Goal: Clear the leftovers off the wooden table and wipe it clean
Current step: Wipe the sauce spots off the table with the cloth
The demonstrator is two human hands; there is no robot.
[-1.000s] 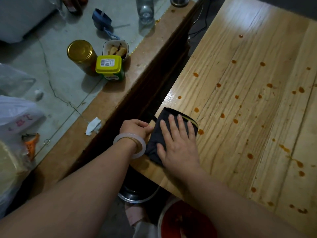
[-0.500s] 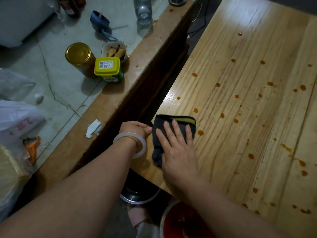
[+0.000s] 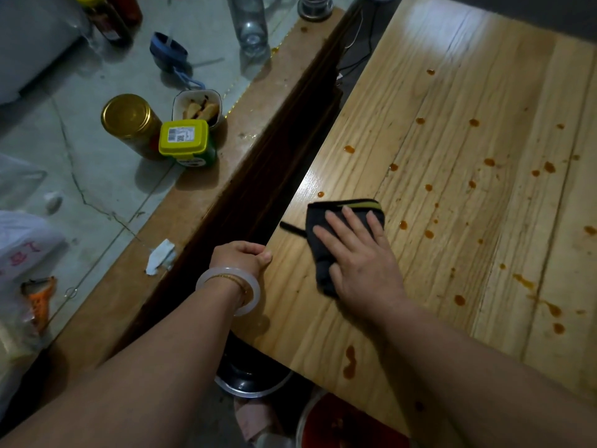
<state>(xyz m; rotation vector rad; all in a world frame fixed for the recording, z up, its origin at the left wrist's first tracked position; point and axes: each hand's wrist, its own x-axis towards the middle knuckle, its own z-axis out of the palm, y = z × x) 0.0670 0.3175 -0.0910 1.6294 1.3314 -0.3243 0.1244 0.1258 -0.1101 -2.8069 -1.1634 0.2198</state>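
Head view: pressed dark folded cloth (image 3: 318, 215) onto sauce-spotted wooden table (image 3: 452, 124) with spread right hand (image 3: 365, 270), gripped table's edge with curled left hand (image 3: 240, 257).

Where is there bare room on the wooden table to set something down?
On the pale wooden table: the far end beyond the orange sauce drops, and the strip between the left hand gripping its edge and the right hand pressing the dark cloth. Drops spatter the middle and right.
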